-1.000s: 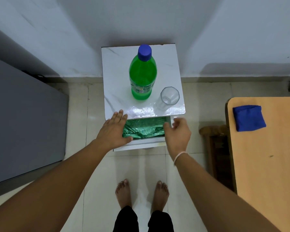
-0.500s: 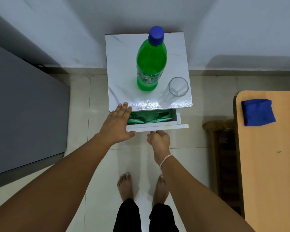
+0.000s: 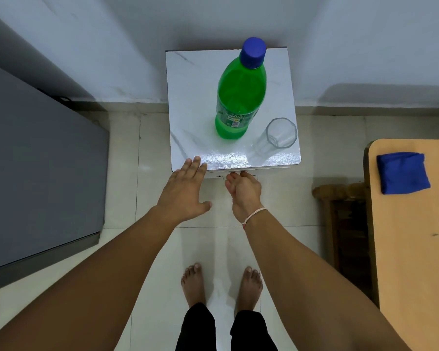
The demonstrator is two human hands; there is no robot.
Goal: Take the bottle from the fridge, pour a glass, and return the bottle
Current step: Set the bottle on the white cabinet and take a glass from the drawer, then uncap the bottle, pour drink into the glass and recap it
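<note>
A green plastic bottle [image 3: 240, 97] with a blue cap stands upright on the small white table [image 3: 188, 97]. An empty clear glass [image 3: 279, 135] stands just right of it, near the table's front right corner. My left hand [image 3: 185, 191] is flat with straight fingers, its tips touching the table's front left edge. My right hand [image 3: 243, 191] has loosely curled fingers against the drawer front [image 3: 269, 169] under the tabletop, which is pushed in. Neither hand holds anything.
A grey fridge [image 3: 36, 160] stands at the left. At the right, a wooden table [image 3: 411, 249] carries a folded blue cloth [image 3: 402, 172], with a dark wooden stool [image 3: 340, 224] beside it. My bare feet stand on pale floor tiles.
The drawer, open with green plastic showing inside, has been pushed shut. My right hand moved from its side to its front, and my left hand stayed at the table's corner.
</note>
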